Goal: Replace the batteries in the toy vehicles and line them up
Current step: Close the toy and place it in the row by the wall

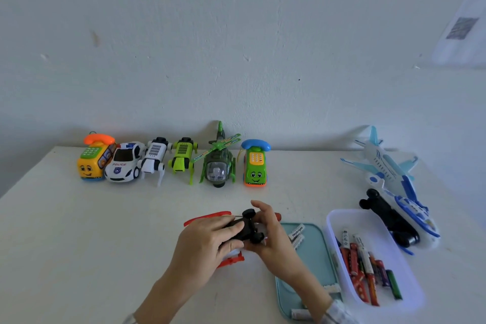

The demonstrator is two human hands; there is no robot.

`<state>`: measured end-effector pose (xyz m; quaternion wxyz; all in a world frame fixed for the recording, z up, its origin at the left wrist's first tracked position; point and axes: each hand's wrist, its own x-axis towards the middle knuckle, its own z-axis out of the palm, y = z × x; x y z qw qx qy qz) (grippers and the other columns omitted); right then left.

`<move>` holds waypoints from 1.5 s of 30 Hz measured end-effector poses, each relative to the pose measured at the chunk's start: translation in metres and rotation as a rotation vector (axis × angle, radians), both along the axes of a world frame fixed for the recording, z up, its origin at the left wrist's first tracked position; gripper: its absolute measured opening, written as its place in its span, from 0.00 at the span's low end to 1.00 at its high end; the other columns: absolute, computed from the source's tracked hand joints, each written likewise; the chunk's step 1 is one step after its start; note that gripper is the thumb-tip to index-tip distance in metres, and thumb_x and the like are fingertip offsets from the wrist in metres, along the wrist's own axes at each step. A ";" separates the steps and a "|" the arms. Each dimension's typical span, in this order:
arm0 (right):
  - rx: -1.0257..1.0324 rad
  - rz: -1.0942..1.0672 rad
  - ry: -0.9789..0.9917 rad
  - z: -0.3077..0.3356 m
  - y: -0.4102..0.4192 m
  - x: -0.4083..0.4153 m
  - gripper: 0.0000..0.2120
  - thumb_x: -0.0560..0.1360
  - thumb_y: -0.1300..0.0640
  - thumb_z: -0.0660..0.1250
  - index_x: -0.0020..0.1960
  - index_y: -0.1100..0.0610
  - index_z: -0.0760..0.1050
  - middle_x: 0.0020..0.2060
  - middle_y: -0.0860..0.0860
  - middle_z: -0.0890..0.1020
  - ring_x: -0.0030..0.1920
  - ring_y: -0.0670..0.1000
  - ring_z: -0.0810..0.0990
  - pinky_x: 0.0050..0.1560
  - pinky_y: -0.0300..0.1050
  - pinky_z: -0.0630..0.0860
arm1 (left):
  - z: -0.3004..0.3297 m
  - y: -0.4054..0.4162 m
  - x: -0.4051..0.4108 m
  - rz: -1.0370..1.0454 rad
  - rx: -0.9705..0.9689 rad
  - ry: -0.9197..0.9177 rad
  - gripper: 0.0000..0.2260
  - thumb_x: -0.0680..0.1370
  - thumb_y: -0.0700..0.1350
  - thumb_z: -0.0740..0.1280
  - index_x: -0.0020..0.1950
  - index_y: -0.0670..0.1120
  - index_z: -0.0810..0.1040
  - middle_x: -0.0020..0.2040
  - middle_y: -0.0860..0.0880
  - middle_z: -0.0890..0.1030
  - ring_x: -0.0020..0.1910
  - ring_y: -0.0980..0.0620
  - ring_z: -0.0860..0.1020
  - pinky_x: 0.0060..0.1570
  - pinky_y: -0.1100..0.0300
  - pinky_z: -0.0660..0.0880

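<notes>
**Both hands on an upturned red toy, beside the teal tray**

The landmark is the teal tray [319, 265], which lies at the near right of the white surface [79, 231].

Just left of the tray, a red toy vehicle [243, 231] is held belly-up, its black underside and wheels showing, with red parts sticking out toward the far left and below. The left hand [205, 244] wraps over it from the left, its grip clamped on the body. The right hand [268, 234] reaches across the tray's left edge; its fingers curl round the wheeled end, grip likewise closed on the toy.

On the tray lie a few white batteries [297, 234] near its far edge, and more toward its near edge. Touching the tray's right side stands a clear tub [339, 221] holding loose batteries of mixed colours [368, 271].

Right of the tub, a blue and white toy plane [410, 213] lies tipped on its side, black underside exposed. Behind it, another plane [381, 163] rests by the wall.

Far behind the tray and to its left, six toys stand in a row along the wall: orange phone bus [94, 160], police car [125, 166], white robot dog [155, 160], green robot dog [182, 159], green helicopter [218, 163], green phone car [255, 166].
</notes>
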<state>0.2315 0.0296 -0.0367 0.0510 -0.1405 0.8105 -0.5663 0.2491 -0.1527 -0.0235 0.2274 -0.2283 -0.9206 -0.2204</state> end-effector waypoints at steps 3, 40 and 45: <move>-0.005 -0.008 0.005 0.001 0.000 0.000 0.34 0.68 0.67 0.74 0.65 0.47 0.61 0.52 0.48 0.77 0.52 0.41 0.78 0.51 0.33 0.74 | 0.000 0.002 -0.001 -0.003 -0.024 0.019 0.15 0.73 0.56 0.63 0.51 0.52 0.85 0.50 0.56 0.84 0.45 0.55 0.82 0.39 0.63 0.78; -0.023 -0.538 -0.125 0.094 0.073 -0.074 0.25 0.59 0.57 0.81 0.49 0.54 0.72 0.40 0.52 0.83 0.38 0.51 0.83 0.39 0.49 0.81 | -0.007 0.033 -0.091 -0.131 0.192 -0.679 0.28 0.73 0.69 0.56 0.71 0.60 0.64 0.71 0.59 0.67 0.69 0.61 0.64 0.71 0.54 0.60; 0.438 -0.527 -0.171 0.077 0.078 -0.131 0.25 0.60 0.48 0.79 0.50 0.55 0.70 0.39 0.49 0.78 0.37 0.47 0.77 0.34 0.43 0.74 | -0.068 0.028 -0.090 -0.030 -0.271 -0.597 0.30 0.78 0.68 0.46 0.67 0.54 0.74 0.70 0.53 0.70 0.67 0.51 0.73 0.67 0.58 0.53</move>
